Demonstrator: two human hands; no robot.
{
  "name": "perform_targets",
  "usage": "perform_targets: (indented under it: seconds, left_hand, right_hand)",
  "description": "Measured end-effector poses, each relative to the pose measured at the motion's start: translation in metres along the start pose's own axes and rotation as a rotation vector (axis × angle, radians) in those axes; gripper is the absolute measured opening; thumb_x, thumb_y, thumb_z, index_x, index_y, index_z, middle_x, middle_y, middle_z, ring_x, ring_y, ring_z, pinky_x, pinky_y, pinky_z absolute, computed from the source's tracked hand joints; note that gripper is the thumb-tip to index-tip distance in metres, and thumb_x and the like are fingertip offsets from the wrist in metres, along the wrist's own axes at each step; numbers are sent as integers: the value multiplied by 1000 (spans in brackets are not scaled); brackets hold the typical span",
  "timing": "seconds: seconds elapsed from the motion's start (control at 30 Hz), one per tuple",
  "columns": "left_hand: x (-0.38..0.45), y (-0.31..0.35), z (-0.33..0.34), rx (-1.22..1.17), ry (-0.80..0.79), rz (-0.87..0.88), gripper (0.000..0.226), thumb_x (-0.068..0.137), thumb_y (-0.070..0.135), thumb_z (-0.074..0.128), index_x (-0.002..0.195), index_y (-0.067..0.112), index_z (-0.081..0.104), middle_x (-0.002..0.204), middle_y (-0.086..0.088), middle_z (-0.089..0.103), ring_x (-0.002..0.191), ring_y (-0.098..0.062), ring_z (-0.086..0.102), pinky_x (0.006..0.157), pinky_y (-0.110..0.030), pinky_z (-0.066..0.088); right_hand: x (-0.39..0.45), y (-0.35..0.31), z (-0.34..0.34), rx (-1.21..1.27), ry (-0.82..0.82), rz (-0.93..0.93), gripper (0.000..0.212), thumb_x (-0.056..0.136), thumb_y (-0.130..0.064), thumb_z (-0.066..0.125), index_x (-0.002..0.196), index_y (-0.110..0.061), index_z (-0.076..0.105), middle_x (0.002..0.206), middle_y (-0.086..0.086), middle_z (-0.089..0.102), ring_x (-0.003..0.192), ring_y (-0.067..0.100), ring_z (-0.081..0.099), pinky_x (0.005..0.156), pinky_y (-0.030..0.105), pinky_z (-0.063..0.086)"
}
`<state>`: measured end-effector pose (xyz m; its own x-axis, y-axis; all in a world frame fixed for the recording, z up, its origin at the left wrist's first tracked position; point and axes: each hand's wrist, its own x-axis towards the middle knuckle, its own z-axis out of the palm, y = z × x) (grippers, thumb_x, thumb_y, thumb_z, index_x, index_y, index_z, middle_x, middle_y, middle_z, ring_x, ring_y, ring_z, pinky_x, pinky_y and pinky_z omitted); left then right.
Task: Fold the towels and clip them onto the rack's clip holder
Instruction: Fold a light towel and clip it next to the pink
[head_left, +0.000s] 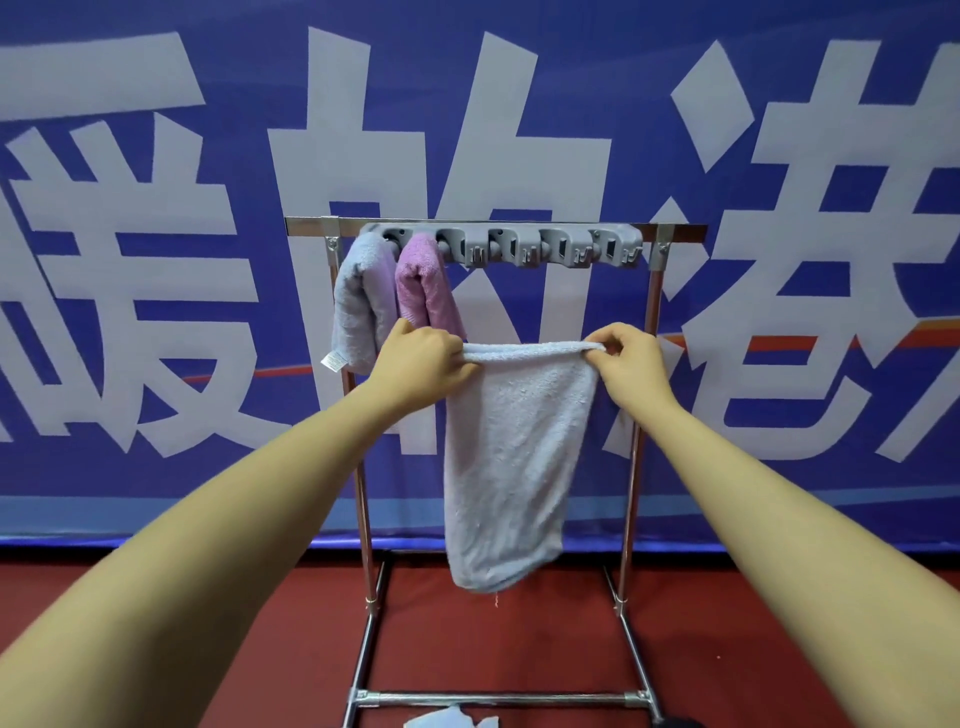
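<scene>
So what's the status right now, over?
Left hand and right hand pinch light blue towel by its top edge. Two towels already clipped on clip holder. Nothing blocking.

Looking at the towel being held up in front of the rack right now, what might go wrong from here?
1. The light blue towel is held only by its top corners, pinched by the left hand and right hand; a corner could slip and undo the fold.
2. Lifting it to a free slot of the clip holder may brush the pink towel hanging right beside and tug it loose.
</scene>
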<state>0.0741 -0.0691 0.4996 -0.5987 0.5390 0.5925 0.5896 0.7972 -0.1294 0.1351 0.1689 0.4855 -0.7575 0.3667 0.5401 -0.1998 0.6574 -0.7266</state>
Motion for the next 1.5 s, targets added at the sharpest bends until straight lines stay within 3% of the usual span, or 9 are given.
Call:
perform_targets:
  seconds: [0.23,0.5,0.6,0.77,0.93,1.17,1.3,1.4,1.5]
  left_hand:
    - [-5,-20,-3,-336,180,-66,29,87,28,61,70,5,52,69,-7,59,68,-33,56,64,-36,39]
    - [-8,-10,-3,-560,184,-185,26,87,12,54,112,18,49,96,-4,63,89,-29,57,73,-40,49]
    - [-6,-2,-3,-446,185,-265,19,86,11,53,101,17,63,95,-1,66,91,-23,50,68,-34,43]
    - [-8,8,-4,-545,155,-466,12,83,8,47,88,12,56,89,-7,65,83,-30,58,68,-42,51]
    - [-5,24,-5,-646,176,-461,12,82,7,44,79,16,37,74,-6,53,75,-34,53,65,-42,46]
    - [-5,23,-2,-674,191,-400,20,83,26,58,84,9,48,82,-4,55,73,-19,51,62,-29,39]
    - [-2,23,3,-741,171,-353,28,85,33,63,97,12,49,101,-5,52,80,-10,46,64,-16,35]
    - [-1,26,-2,-627,240,-337,37,85,35,64,115,16,51,104,-2,47,87,-16,49,76,-26,37]
    - [-2,33,-12,-532,163,-152,28,85,12,54,112,17,57,79,8,53,85,-24,57,80,-37,41]
  right_hand:
    - [-7,-10,8,14,-113,-29,3,91,-10,54,88,-11,55,86,-1,58,80,13,53,66,21,43]
    - [-13,-28,28,-133,-171,-107,41,82,13,31,98,-17,54,101,-1,52,95,20,46,82,36,40]
    - [-17,-29,39,-270,-124,-153,36,88,7,29,103,-10,58,101,1,46,99,18,37,82,31,24]
    - [-20,-34,41,-252,-69,-100,16,89,-13,44,98,-19,56,97,-2,42,101,20,38,79,30,16]
    - [-19,-44,38,-307,-88,-6,33,82,-57,57,112,-43,56,104,-1,33,102,20,32,94,37,21]
    - [-21,-53,30,-97,-194,22,6,79,-43,68,75,-41,64,93,-8,32,101,17,31,90,33,26]
    - [-25,-61,33,35,-248,-17,10,79,-42,70,86,-36,69,92,-10,37,99,14,31,87,27,24]
    - [-26,-64,38,108,-206,-9,16,80,-38,70,93,-30,71,91,-9,39,99,15,35,91,30,33]
    - [-27,-62,43,111,-181,3,5,82,-39,68,87,-38,67,90,-7,41,100,17,38,88,32,36]
